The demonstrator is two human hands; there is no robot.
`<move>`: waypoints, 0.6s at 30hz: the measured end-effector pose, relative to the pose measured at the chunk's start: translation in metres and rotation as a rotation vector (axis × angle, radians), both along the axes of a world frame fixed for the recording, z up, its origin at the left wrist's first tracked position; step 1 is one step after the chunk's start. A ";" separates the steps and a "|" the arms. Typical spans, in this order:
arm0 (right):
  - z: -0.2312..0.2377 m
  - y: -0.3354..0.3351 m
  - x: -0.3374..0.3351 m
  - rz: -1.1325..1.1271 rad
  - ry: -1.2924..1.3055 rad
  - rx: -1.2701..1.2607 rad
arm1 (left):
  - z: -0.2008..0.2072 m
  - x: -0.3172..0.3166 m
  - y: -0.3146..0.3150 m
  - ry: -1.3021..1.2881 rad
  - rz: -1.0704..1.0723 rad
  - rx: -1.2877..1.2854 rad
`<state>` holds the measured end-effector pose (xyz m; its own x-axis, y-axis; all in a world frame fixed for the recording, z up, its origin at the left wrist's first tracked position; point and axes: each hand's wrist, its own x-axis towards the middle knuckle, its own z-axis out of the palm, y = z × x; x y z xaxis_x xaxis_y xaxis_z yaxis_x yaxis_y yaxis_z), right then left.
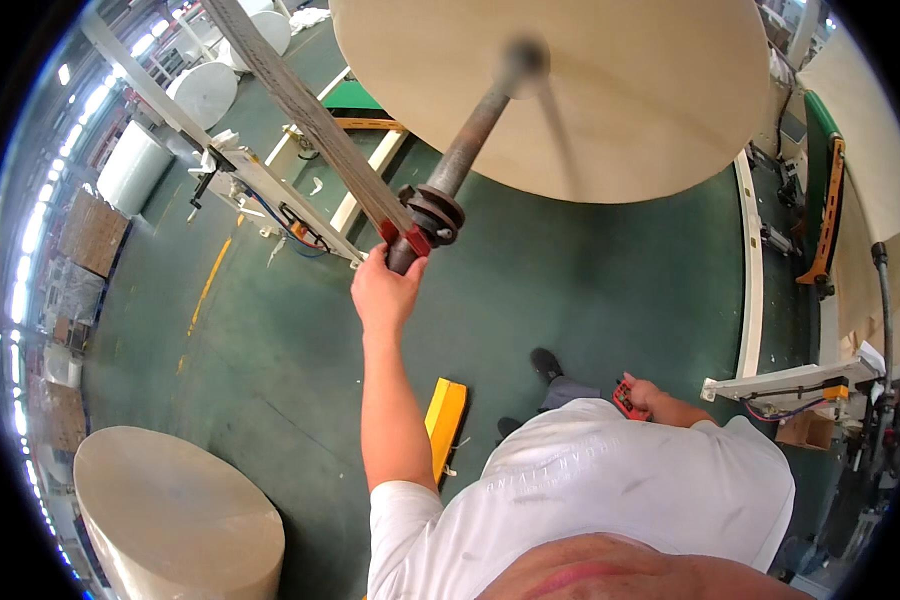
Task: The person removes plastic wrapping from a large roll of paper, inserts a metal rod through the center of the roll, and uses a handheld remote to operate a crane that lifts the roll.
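My left hand [385, 290] is raised at the near end of a metal shaft [470, 140]. Fingers and thumb close on the red-edged loop of a grey lifting strap [315, 125], which passes around the shaft end and runs up to the far left. Just beyond the strap, a dark ribbed collar [436, 213] sits on the shaft. The shaft runs into the core of a huge tan paper roll [650, 110]. Low at my right side, my right hand [650, 397] is closed around a red handheld remote control [627, 398] with dark buttons.
A wrapped roll [180, 510] stands on the floor at near left. A yellow bar-shaped piece [445, 420] lies close to my feet. Cream machine frames flank the roll, with an arm [280, 205] on the left and another [790, 385] on the right. White rolls [202, 95] stand far left.
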<state>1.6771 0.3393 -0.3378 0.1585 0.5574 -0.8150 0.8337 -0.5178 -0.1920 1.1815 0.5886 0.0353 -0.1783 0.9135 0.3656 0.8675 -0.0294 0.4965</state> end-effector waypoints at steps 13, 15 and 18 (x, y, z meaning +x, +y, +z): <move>-0.134 0.085 0.085 0.161 0.096 0.110 | -0.030 -0.018 0.022 -0.035 0.081 -0.008; -0.129 0.134 0.073 0.248 0.098 0.141 | -0.035 -0.024 0.024 -0.040 0.093 0.016; -0.109 0.198 0.052 0.340 0.113 0.164 | -0.041 -0.039 0.024 -0.078 0.125 -0.020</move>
<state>1.7291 0.5376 -0.4464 -0.1433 0.6867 -0.7127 0.9214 -0.1702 -0.3493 1.1424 0.6128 -0.0060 -0.3183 0.8895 0.3277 0.8225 0.0872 0.5621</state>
